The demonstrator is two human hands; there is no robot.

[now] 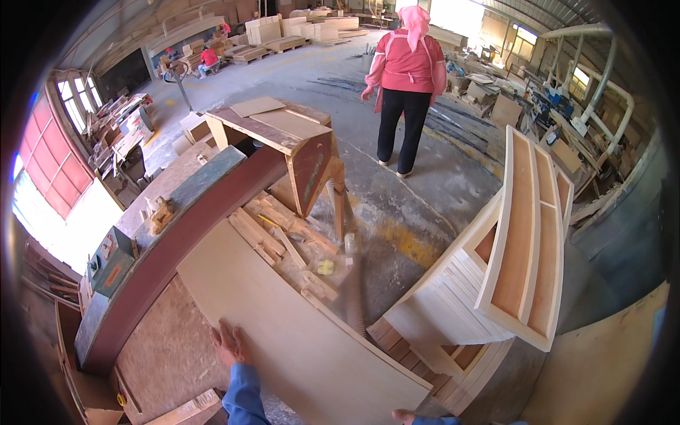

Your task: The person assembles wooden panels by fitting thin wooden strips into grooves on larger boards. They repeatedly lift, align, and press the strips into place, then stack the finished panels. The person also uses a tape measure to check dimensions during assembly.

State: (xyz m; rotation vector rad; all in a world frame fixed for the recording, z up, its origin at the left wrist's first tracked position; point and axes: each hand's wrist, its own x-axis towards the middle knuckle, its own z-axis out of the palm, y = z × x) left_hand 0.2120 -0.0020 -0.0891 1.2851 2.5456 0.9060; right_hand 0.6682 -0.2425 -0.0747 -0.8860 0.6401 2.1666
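A long pale wooden panel (pixel 297 319) lies flat on the worn machine table (pixel 164 329). Its far end meets the reddish-brown abrasive belt (pixel 202 228) of an edge belt sander. My left hand (pixel 231 345) rests on the panel's left edge, fingers apart and pointing towards the belt. At the bottom of the view, my right hand (pixel 405 416) holds the panel's near end. Its thumb lies on top, while the other fingers are hidden below or cut off by the frame.
Wood offcuts (pixel 276 228) lie beyond the panel, beside a dust hose (pixel 353 297). Wooden frames (pixel 523 234) are stacked on a pallet (pixel 404 356) at right. A control box (pixel 111 260) sits on the sander. A person (pixel 406 79) stands ahead, facing away.
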